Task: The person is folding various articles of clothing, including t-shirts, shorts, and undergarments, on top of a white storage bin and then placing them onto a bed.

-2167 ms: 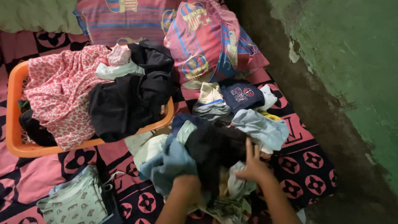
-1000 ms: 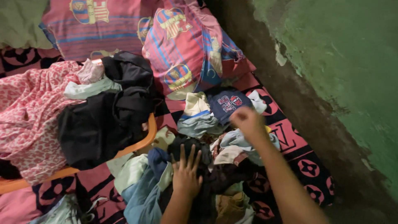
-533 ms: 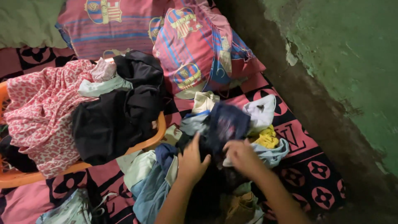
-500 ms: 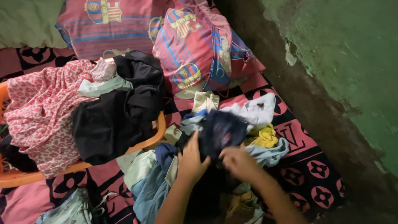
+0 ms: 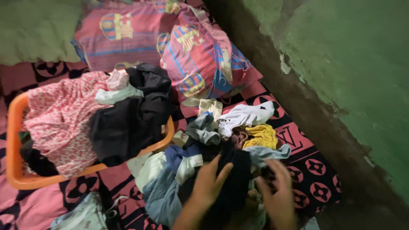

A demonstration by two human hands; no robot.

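Resting on a dark garment (image 5: 235, 179) in the clothes pile, the left hand (image 5: 209, 183) is lying open, fingers spread. The right hand (image 5: 279, 194) — blurred, fingers loosely open — is touching the pile just right of that garment, near a yellow cloth (image 5: 260, 135).

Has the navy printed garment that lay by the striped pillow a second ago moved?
Yes. It no longer lies beside the striped pillow; a dark garment now sits nearer the person, between the left hand and right hand.

Patterned bedsheet (image 5: 306, 170) — basket (image 5: 12, 140); clothes (image 5: 200, 157); pillows (image 5: 200, 59)
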